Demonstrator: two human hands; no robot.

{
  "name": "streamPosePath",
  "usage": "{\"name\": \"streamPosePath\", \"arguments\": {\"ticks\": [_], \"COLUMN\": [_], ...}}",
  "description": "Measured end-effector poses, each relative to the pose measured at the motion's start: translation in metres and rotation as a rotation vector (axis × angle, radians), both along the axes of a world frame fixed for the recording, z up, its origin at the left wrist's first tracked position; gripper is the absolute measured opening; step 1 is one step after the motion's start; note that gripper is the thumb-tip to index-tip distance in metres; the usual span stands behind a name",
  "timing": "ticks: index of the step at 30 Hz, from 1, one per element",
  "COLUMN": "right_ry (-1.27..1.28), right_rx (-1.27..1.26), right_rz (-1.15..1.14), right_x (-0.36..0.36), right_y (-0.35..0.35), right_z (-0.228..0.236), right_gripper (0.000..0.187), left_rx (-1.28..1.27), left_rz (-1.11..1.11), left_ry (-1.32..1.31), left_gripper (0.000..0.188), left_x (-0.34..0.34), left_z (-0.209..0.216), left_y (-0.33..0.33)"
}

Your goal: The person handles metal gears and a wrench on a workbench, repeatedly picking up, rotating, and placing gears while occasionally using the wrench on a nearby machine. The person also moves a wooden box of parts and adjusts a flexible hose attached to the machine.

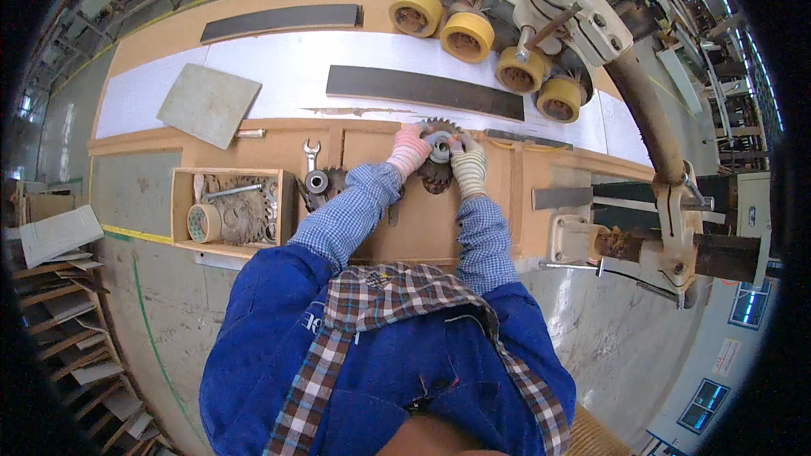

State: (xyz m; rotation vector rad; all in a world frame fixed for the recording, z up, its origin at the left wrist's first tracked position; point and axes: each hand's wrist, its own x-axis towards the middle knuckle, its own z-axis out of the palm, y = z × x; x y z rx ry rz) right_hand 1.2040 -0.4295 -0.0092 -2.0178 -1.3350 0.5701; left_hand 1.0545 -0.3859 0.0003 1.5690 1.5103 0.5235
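Note:
In a striped knit glove, my left hand (409,149) grips the left side of a grey ring-shaped hub (438,149). My right hand (470,165), gloved too, closes on its right side. Dark toothed cutter discs (437,176) show above and below this hub, over the brown wooden board. Left of my left forearm lies another toothed cutter with a round hub (317,182), partly covered by the sleeve. An open-ended wrench (312,154) points away from me beside it.
A wooden box (175,207) at the left holds a tape roll (204,223) and metal tools. Beyond are a grey square plate (209,104) and dark strips (422,91). A machine with yellow rollers (467,37) overhangs the far right; its metal arm (646,114) bounds the right side.

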Motion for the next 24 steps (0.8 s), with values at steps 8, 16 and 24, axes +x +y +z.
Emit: {"name": "streamPosePath", "arguments": {"ticks": [8, 16, 24], "right_ry": [-0.036, -0.003, -0.055], "right_rx": [0.049, 0.109, 0.160], "right_rz": [-0.016, 0.065, 0.128], "right_x": [-0.003, 0.003, 0.002], "right_y": [0.000, 0.007, -0.006], "right_z": [0.003, -0.014, -0.014], "right_gripper": [0.028, 0.026, 0.026], "left_rx": [0.073, -0.040, 0.409], "left_rz": [0.049, 0.048, -0.157], "left_ry": [-0.119, -0.143, 0.042], "left_gripper": [0.033, 0.031, 0.016], "left_x": [0.006, 0.004, 0.008], "left_z": [0.001, -0.008, -0.006], "left_y": [0.006, 0.009, -0.022]}}
